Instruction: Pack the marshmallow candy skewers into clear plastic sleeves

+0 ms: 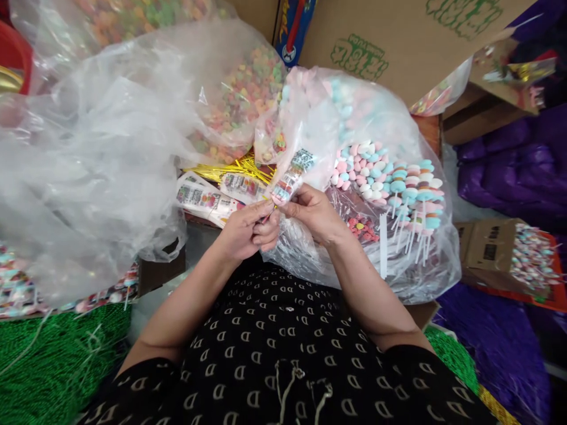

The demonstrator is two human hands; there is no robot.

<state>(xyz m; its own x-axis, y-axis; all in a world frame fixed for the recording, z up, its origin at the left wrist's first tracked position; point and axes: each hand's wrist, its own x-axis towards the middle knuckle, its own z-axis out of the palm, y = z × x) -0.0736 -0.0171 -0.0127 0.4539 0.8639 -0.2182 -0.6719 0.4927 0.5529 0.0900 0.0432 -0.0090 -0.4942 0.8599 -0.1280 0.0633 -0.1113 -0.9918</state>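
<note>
Both hands meet at the centre, in front of my body. Between them is a small printed clear packet (290,177) with pink, blue and orange candy inside, its gathered lower end pinched in the fingers. My left hand (254,229) is closed on that end, and a bit of gold tie shows there. My right hand (312,213) pinches the same end from the other side. Flat printed packets (206,198) and a bundle of gold twist ties (241,168) lie just left of the held packet. Candy skewers on white sticks (416,195) rest to the right.
Large clear bags of gummy candy (248,88) and pastel candy (358,112) stand behind. A cardboard box (398,35) rises at the back. Green strands (57,360) lie low left; a box of small candies (491,251) and purple material (496,348) are at right.
</note>
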